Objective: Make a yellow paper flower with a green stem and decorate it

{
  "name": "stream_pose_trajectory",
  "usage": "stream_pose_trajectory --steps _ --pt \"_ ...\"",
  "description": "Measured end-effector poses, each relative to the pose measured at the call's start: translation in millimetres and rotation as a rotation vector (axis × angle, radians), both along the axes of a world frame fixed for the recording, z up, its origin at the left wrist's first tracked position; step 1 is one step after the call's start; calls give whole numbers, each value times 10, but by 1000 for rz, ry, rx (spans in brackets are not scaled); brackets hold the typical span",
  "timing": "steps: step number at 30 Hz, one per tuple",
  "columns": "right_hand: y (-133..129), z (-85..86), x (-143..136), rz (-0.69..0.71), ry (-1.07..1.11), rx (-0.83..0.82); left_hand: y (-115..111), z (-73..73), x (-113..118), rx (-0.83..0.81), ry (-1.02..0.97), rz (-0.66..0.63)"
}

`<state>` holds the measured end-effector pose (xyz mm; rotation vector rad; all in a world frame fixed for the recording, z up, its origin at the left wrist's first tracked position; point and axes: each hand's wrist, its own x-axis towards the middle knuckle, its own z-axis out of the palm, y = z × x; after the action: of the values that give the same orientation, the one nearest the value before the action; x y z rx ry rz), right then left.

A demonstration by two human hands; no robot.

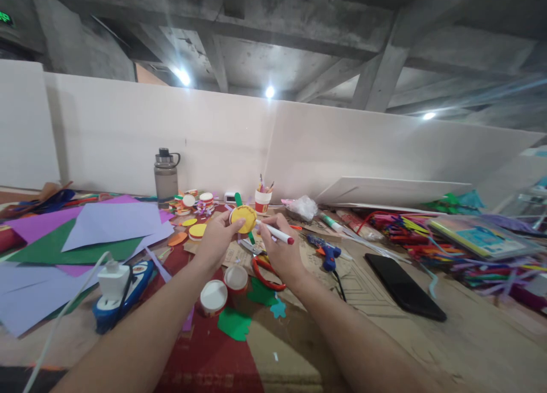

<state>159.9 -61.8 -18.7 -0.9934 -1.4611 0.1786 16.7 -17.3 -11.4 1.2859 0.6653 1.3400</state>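
My left hand (217,237) is closed on a round yellow paper disc (243,217), with green strips sticking out above and below it. Small dark marks run along the disc's upper edge. In my right hand (282,248) is a white marker (277,232) with a red end, its tip pointing at the disc's right edge. Red-handled scissors (265,274) lie beneath my hands. Closer to me stand two small white-topped cups (213,297), beside green paper scraps (234,323) and a blue flower-shaped cutout (277,308).
Left are coloured paper sheets (111,225), a power strip (123,296) with a charger, and a water bottle (166,176). To the right lie a blue glue gun (328,252), a black phone (404,285) and bundled craft sticks (401,230). A paper cup (262,201) holds pens behind my hands.
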Motion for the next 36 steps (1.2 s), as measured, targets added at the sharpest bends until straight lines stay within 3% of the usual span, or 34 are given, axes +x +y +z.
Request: stream_pose_trajectory --steps 36 --pt "-34 12 -40 16 -49 21 0 19 -15 -9 -54 32"
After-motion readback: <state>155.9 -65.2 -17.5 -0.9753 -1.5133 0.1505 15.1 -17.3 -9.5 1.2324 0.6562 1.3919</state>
